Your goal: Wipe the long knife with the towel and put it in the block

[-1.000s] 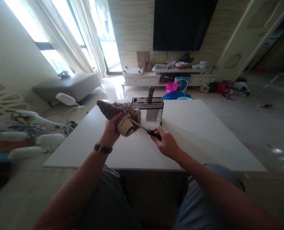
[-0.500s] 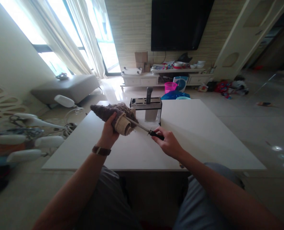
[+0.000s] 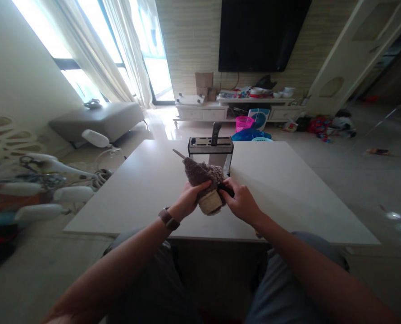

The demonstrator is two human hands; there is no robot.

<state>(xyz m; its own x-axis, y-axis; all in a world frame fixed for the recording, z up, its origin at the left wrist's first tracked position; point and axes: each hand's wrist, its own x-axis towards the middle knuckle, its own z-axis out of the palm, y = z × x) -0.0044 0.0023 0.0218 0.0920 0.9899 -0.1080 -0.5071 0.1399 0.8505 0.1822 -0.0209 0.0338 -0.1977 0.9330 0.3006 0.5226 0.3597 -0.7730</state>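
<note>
Out poked the rod [image 3: 178, 154] at the cloth's [image 3: 197, 172] upper-left end!
Mid-frame, left hand [image 3: 189, 198] clutched the cloth, right hand [image 3: 241, 201] gripped the handle [image 3: 228, 191].

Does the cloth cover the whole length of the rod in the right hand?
No: the tip of the rod pokes out past the far end of the brown cloth in the left hand.

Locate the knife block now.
In the head view, the knife block stands near centre on the far half of the white table, beyond the brown cloth in the left hand.
</note>
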